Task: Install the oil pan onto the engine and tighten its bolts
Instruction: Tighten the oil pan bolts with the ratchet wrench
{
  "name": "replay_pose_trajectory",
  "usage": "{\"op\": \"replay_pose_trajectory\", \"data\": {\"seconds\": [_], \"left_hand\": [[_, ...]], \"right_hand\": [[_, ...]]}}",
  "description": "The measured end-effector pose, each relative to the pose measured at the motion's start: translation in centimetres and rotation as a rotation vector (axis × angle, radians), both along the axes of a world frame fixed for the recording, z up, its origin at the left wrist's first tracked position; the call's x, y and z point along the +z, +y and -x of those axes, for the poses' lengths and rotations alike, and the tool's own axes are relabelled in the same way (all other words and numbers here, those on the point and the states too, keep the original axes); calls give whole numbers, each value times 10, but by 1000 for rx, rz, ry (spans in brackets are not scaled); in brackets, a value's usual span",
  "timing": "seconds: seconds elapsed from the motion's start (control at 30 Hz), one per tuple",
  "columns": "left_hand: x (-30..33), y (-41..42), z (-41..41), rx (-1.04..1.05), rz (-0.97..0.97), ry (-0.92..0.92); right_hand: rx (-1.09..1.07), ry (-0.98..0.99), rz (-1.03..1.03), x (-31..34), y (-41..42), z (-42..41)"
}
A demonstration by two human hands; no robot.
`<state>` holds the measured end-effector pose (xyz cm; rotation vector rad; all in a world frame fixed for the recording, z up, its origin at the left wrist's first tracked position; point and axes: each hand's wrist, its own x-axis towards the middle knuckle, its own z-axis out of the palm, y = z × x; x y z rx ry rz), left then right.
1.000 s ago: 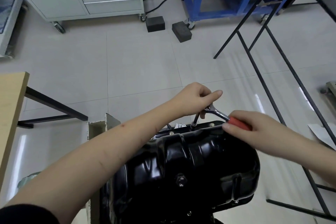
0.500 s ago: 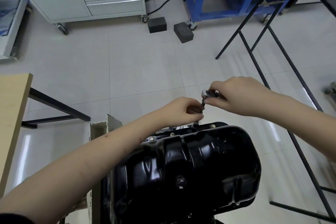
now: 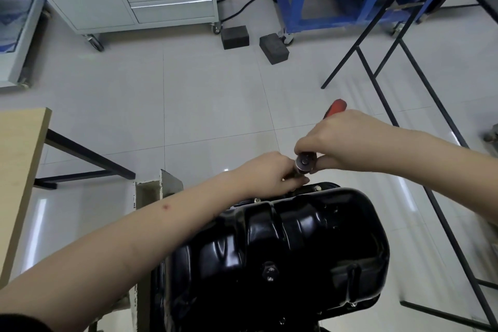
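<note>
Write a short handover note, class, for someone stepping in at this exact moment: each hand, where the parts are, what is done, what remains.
Left hand: fingers curled around the ratchet's extension just above the oil pan flange at its far edge.
Right hand: grips the ratchet near its head; the red handle points away from you.
Done: the black pan sits on the engine; several flange bolts are in place.
Left: finish tightening this far-edge bolt, then check the rest. How tight each one is cannot be seen.

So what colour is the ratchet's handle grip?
Red, on the ratchet handle past the right hand; head view.
</note>
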<state>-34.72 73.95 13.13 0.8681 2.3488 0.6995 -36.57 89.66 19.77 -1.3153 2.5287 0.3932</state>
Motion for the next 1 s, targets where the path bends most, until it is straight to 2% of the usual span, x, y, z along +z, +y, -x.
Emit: {"op": "replay_pose_trajectory", "data": {"seconds": [0.13,0.27,0.33,0.47,0.6,0.7,0.8,0.9,1.0], "left_hand": [[-2,0,-3,-14,-17,-21],[-3,0,-4,-25,-51,-31],[-2,1,-2,-30,-50,-28],[-9,0,-1,-34,-69,-31],[-14,-4,-4,14,-108,-99],[-17,-4,-2,80,-123,-181],[-24,-3,3,84,-53,-244],[-34,0,4,70,20,-309],[-43,3,4,64,72,-335]], "right_hand": [[98,34,-54,-5,-2,-6],[169,-84,150,-2,6,2],[204,-51,272,0,11,5],[254,72,328,-9,12,0],[217,56,310,-15,10,-7],[72,44,236,-20,7,-15],[-226,36,152,-29,3,-34],[-463,-21,148,-30,-4,-50],[-605,-95,174,-27,-10,-59]]}}
